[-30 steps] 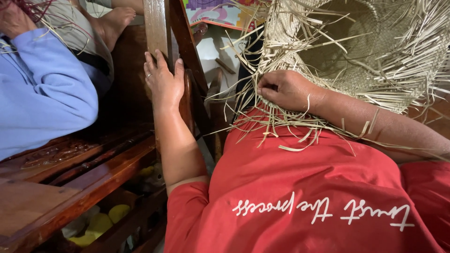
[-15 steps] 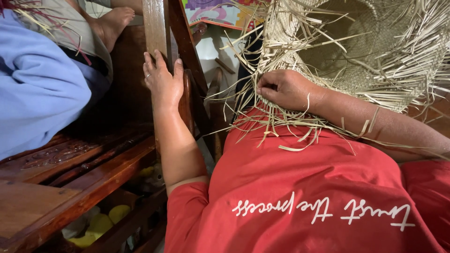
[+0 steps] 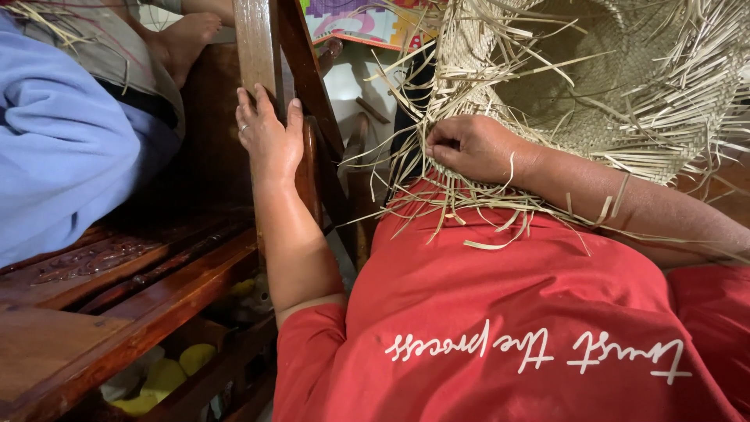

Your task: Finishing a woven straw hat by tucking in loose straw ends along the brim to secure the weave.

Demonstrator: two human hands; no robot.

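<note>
straw weaving [image 3: 594,86], half made with loose strands hanging, fills the upper right of the frame; right hand [image 3: 469,147] is clenched on its lower edge, steadying it. left hand [image 3: 269,133] lies flat, fingers spread, against the wooden post [image 3: 258,39] at upper centre, seemingly for support.

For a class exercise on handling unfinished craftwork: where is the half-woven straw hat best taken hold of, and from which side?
Probably at the tightly woven band of the half-woven straw hat, coming from below, where the right hand already grips it. The weave there looks firm, while the edges bristle with loose straw ends that give fingers nothing solid.
</note>
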